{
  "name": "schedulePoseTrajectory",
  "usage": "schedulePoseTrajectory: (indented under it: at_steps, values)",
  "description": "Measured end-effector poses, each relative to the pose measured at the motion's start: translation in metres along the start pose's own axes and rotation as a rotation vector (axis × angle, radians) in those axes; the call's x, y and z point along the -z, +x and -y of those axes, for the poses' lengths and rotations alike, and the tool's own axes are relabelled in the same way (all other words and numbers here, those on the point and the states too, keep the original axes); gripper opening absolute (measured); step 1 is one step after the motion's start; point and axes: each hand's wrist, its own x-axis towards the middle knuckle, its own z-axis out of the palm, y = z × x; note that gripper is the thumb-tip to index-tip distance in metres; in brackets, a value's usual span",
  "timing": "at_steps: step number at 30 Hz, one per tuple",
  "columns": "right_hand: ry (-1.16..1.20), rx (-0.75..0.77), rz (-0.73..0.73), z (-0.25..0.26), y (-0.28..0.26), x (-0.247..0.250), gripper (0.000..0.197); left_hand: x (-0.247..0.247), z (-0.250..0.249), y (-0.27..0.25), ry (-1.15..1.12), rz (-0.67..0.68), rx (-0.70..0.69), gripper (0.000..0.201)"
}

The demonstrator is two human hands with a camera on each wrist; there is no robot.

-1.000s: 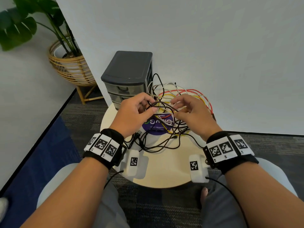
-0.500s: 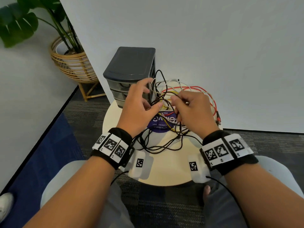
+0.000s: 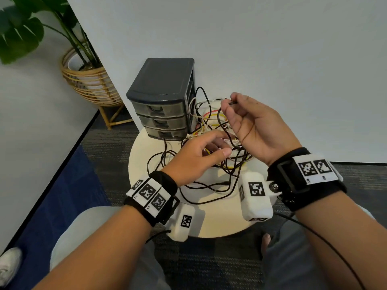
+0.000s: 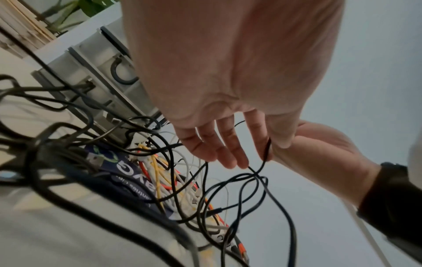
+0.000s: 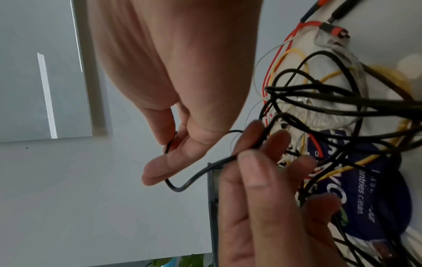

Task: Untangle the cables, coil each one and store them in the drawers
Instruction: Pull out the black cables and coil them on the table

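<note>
White walls are backing a round cream table (image 3: 146, 181), on which a grey drawer unit (image 3: 162, 97) is standing at the far edge with all three drawers closed. Just beside it, a tangle of cables (image 3: 211, 126) is lying heaped on the tabletop. One black cable (image 5: 196, 176) is being pinched between thumb and forefinger of the raised right hand (image 3: 254, 126). The left hand (image 3: 194, 160) is being held over the tangle, fingers loosely spread, the black cable running across its fingertips (image 5: 253, 159).
</note>
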Motion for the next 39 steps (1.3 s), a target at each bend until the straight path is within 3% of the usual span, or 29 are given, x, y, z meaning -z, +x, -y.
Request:
schedulePoseTrajectory:
  at_steps: [5,7,10,13,15,16,21,24,27,30,32,39]
  values:
    - [0.005,-0.042,-0.008,-0.003,0.001,0.002,0.017,-0.004,0.002,0.003,0.051,0.006,-0.049,0.020]
    - [-0.136,-0.037,-0.039,-0.001,0.002,0.007,0.022,0.001,0.001,0.003,0.052,-0.054,-0.031,0.026]
    - [-0.754,-0.004,-0.032,0.001,0.000,0.017,0.020,0.013,-0.006,0.001,-0.013,-0.241,-0.005,0.032]
    - [-1.452,0.042,0.151,-0.013,-0.009,0.023,0.016,0.025,-0.014,0.000,-0.192,-0.382,0.008,0.034]
    - [-1.723,0.098,0.218,-0.025,-0.012,0.022,0.010,0.031,-0.019,0.000,-0.301,-0.427,-0.004,0.035]
    - [-1.781,0.130,0.219,-0.029,-0.012,0.023,0.016,0.033,-0.022,-0.001,-0.358,-0.440,-0.016,0.035]
    - [-1.663,0.080,0.126,-0.031,-0.009,0.026,0.024,0.053,-0.027,-0.007,-0.821,-0.558,-0.059,0.032]
    - [-1.500,0.077,0.090,-0.033,-0.007,0.024,0.029,0.062,-0.021,-0.010,-0.892,-0.502,-0.052,0.019]
    - [-1.403,0.105,0.048,-0.036,-0.004,0.020,0.033,0.056,-0.016,-0.011,-0.615,-0.321,-0.027,0.006]
    - [-1.346,0.122,0.038,-0.036,-0.005,0.018,0.034,0.044,-0.009,-0.009,-0.172,-0.178,0.041,0.019]
    - [-1.316,0.126,0.036,-0.036,-0.007,0.018,0.033,0.041,-0.005,-0.009,0.072,-0.153,0.086,0.024]
    - [-1.239,0.111,-0.010,-0.036,-0.003,0.026,0.025,0.031,-0.010,-0.007,0.277,-0.100,0.081,0.022]
